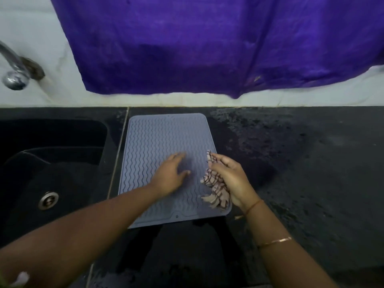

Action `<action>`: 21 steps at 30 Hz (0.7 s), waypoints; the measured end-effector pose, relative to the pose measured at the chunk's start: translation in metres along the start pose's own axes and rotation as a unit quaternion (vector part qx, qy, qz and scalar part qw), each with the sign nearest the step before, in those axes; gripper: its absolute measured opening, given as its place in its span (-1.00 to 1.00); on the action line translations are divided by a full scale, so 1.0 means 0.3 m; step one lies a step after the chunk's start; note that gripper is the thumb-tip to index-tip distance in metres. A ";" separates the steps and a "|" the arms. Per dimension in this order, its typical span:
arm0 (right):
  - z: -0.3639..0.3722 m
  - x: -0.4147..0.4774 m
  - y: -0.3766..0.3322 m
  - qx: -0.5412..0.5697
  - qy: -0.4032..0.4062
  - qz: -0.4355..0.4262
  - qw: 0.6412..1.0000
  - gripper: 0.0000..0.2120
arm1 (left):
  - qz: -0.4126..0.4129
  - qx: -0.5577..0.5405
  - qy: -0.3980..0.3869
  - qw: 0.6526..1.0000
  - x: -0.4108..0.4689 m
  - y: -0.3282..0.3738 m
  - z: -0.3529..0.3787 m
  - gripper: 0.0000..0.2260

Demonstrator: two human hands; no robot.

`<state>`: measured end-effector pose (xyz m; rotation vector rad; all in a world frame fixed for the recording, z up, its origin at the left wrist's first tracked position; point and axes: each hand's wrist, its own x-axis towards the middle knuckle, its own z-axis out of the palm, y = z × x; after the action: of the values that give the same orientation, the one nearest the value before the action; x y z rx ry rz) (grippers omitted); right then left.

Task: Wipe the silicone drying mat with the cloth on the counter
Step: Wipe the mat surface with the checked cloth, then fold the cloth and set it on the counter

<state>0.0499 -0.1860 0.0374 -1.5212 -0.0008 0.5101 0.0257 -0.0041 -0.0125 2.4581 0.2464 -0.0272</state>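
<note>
A grey silicone drying mat (158,140) with wavy ridges lies flat on the black counter (311,163), just right of the sink. My left hand (170,175) hovers or rests over the mat's middle with fingers spread and straight, holding nothing. My right hand (230,179) is at the mat's right edge and grips a pale cloth (214,183) with dark brown stripes. The cloth is bunched and hangs down from the hand onto the mat's near right corner.
A black sink (52,163) with a round metal drain (48,200) lies to the left. A chrome tap (14,67) juts from the white wall at upper left. A purple cloth (207,42) hangs on the wall behind the counter.
</note>
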 end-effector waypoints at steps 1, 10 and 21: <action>0.017 -0.007 -0.019 0.027 -0.009 -0.005 1.000 -0.76 | -0.037 -0.116 0.021 0.992 -0.037 0.030 0.000 -0.58; 0.145 -0.048 -0.101 0.016 -0.057 -0.021 0.998 -0.74 | -0.116 -0.575 -0.116 0.801 -0.270 0.163 -0.143 -0.51; 0.198 -0.059 -0.161 0.137 -0.133 0.075 0.979 -0.47 | -0.011 -0.328 0.102 0.939 -0.237 0.050 -0.308 -0.86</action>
<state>0.0307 -0.1336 0.0929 -1.1796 -0.0229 0.7989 -0.0453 0.0296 0.0748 1.7903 0.3134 0.2609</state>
